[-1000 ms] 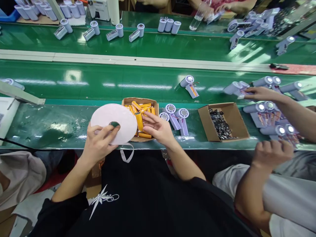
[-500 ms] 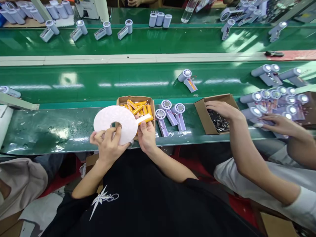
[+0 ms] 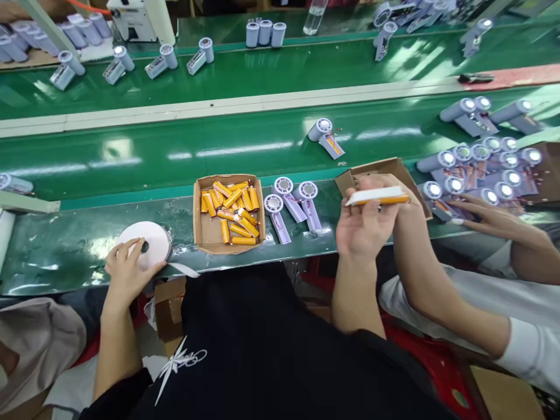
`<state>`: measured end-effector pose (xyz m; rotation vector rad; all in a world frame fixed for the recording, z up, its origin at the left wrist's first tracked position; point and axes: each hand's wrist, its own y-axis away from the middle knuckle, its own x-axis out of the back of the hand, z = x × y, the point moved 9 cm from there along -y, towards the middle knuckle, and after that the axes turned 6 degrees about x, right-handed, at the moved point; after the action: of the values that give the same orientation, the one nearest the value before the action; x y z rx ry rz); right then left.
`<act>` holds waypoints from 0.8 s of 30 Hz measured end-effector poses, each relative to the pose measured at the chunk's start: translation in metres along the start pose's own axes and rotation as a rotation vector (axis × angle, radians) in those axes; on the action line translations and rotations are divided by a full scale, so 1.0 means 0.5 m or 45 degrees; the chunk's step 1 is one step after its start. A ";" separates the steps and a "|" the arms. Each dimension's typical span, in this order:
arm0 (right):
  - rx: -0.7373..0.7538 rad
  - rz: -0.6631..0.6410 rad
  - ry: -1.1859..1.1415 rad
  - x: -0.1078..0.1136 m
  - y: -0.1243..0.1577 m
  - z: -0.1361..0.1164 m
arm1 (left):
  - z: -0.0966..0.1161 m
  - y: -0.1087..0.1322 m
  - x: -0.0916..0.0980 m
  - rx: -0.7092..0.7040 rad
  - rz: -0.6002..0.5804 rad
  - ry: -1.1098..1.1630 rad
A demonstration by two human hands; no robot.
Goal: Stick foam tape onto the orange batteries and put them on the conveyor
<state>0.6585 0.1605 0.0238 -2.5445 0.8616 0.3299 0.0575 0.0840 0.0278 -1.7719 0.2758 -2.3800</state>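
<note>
My left hand [image 3: 126, 271] rests on a white tape roll [image 3: 151, 242] lying flat on the near green ledge, fingers curled over its edge. A loose tape end [image 3: 184, 269] trails off the roll toward me. My right hand [image 3: 363, 224] is raised to the right and pinches an orange battery with a white strip stuck along it [image 3: 378, 196]. An open cardboard box of orange batteries [image 3: 228, 213] sits between my hands. Three lilac fan housings [image 3: 291, 201] lie right of that box.
A co-worker's arm [image 3: 420, 268] reaches into a second cardboard box [image 3: 376, 169] behind my right hand; the other hand [image 3: 481, 207] touches a pile of lilac housings [image 3: 476, 169]. One housing [image 3: 324, 135] lies on the green conveyor. More housings line the far belt [image 3: 131, 58].
My left hand has set the tape roll down flat to the left. My right hand has swung right and up, carrying a battery with a white strip on it. The view shifted.
</note>
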 end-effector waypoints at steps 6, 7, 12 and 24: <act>0.040 -0.027 0.004 0.040 0.079 0.020 | 0.395 -0.134 -0.075 -0.774 -0.174 0.313; 0.044 -0.040 -0.004 0.035 0.079 0.023 | 0.469 -0.153 -0.107 -0.915 -0.274 0.285; 0.047 0.015 -0.057 0.042 0.072 0.014 | 0.687 -0.217 -0.244 -1.334 -0.510 0.036; -0.183 0.211 -0.195 0.134 0.099 0.031 | 0.756 -0.229 -0.323 -1.479 -0.557 -0.289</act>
<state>0.6787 0.0976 -0.0294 -2.5411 1.0242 0.6505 0.4634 0.2142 0.0118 -2.7341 1.6470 -2.3864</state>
